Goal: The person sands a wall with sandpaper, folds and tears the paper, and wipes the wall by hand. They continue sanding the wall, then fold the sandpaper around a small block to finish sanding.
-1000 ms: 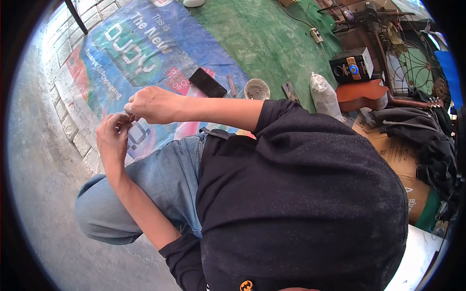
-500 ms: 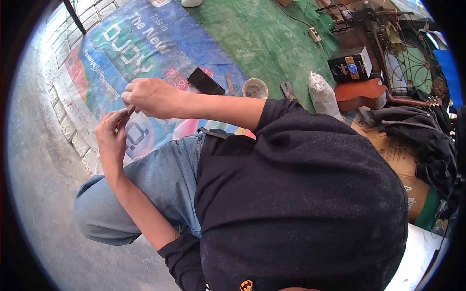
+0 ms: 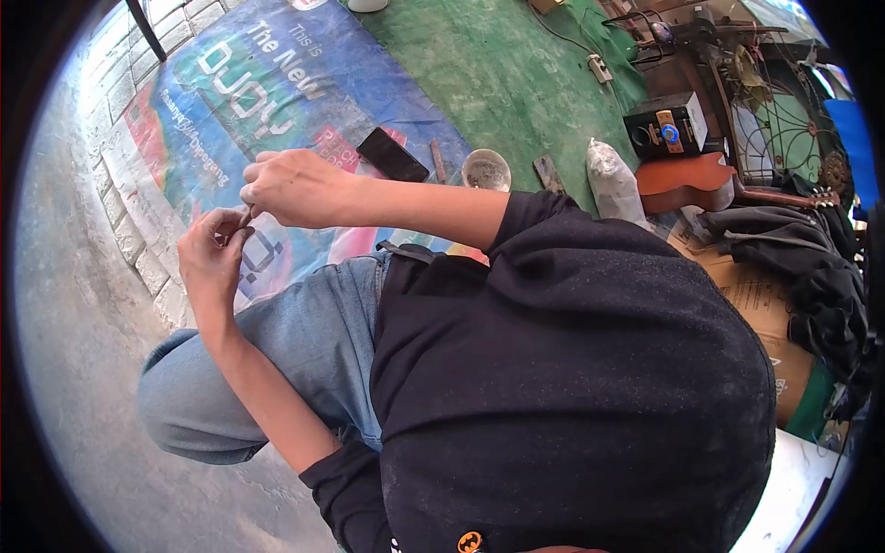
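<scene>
– While both hands are up over the knee, what's in them?
– One small thin piece (image 3: 245, 217), brownish. The right hand (image 3: 295, 187) and left hand (image 3: 210, 253) meet on it, fingertip to fingertip. Too small to tell what it is.
– Grip state?
– On the right hand, thumb and fingers are pinched together on the upper end. On the left hand, fingers are curled in, tips closed on the lower end. Both are clamped on the same piece.
– Where does that sit?
– Off the floor, held in the air just past the raised knee in blue jeans (image 3: 277, 350), above the edge of the printed banner (image 3: 249, 92) spread on the floor.
– Around it?
– Brick edging (image 3: 138, 249) runs just beside the banner, with bare concrete (image 3: 74, 350) beyond. Well apart from the hands, on the banner: black phone (image 3: 392, 154), and a short brown stick (image 3: 439, 161) beside it. A round bowl (image 3: 487, 170) with grey contents sits where the banner meets the green mat (image 3: 498, 74). Farther out: tied plastic bag (image 3: 613, 180), small guitar (image 3: 687, 180) lying flat, black speaker (image 3: 668, 129) just behind it, dark clothes (image 3: 793, 249) piled on cardboard (image 3: 756, 304).
</scene>
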A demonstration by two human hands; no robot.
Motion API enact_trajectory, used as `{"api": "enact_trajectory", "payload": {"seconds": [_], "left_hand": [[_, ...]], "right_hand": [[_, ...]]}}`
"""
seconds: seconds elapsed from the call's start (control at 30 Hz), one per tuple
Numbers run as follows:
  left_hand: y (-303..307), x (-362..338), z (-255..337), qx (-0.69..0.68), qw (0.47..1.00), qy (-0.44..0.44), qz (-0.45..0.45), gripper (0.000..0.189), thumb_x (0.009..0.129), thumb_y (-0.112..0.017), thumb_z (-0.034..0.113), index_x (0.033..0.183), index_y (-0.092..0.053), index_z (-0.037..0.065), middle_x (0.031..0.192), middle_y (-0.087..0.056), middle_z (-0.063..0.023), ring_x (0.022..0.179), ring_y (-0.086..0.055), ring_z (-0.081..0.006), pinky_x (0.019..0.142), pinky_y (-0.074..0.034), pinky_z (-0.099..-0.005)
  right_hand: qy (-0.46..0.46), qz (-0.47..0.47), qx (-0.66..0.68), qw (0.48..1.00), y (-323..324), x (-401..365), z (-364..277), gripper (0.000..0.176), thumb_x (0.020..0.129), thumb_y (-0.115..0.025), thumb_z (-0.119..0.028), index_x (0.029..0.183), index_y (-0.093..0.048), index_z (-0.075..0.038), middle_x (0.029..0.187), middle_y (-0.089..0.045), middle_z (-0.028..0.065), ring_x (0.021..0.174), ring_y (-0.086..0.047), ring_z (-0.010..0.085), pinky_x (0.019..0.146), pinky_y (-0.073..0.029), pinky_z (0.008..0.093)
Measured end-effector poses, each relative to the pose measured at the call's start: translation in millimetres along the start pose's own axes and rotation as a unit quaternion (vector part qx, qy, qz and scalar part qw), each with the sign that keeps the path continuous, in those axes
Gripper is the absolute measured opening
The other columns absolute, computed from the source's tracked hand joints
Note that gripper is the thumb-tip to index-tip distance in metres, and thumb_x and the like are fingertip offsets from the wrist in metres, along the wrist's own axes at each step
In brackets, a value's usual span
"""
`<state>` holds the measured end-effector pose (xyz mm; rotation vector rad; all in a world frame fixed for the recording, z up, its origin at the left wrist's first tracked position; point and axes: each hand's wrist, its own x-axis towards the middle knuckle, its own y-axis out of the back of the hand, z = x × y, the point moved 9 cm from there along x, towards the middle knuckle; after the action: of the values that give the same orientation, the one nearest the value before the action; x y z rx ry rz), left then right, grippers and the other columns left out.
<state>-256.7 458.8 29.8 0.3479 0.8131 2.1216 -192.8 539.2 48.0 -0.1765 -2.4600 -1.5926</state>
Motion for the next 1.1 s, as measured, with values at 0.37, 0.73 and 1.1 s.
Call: {"api": "enact_trajectory", "payload": {"seconds": [0.37,0.73,1.1], "left_hand": [[1,2,0,-0.013,1.000,0.016,0.011,0.014,0.073,-0.065,0.002,0.087,-0.066,0.002,0.079,-0.066,-0.0083,0.071,-0.065,-0.0181,0.064,-0.050,-0.0279],[17,-3,21,0.088,0.992,-0.017,0.086,0.014,0.073,-0.068,0.009,0.087,-0.068,0.009,0.080,-0.063,-0.0029,0.067,-0.061,-0.0175,0.063,-0.048,-0.0279],[10,-3,21,0.156,0.987,0.002,0.034,0.015,0.079,-0.062,0.017,0.091,-0.069,0.011,0.083,-0.063,-0.0045,0.072,-0.062,-0.0210,0.063,-0.045,-0.0310]], "right_hand": [[0.028,0.048,0.010,0.998,14,3,1,0.013,0.068,-0.069,-0.014,0.072,-0.061,-0.005,0.075,-0.055,0.0061,0.078,-0.057,0.0231,0.068,-0.047,0.0345],[0.001,0.069,-0.011,0.998,13,0,1,0.014,0.073,-0.067,-0.018,0.070,-0.063,-0.004,0.083,-0.055,0.0067,0.085,-0.053,0.0215,0.073,-0.045,0.0324],[-0.036,0.098,0.005,0.994,11,-4,4,0.013,0.072,-0.067,-0.016,0.077,-0.059,-0.008,0.080,-0.055,0.0061,0.086,-0.057,0.0237,0.074,-0.043,0.0357]]}}
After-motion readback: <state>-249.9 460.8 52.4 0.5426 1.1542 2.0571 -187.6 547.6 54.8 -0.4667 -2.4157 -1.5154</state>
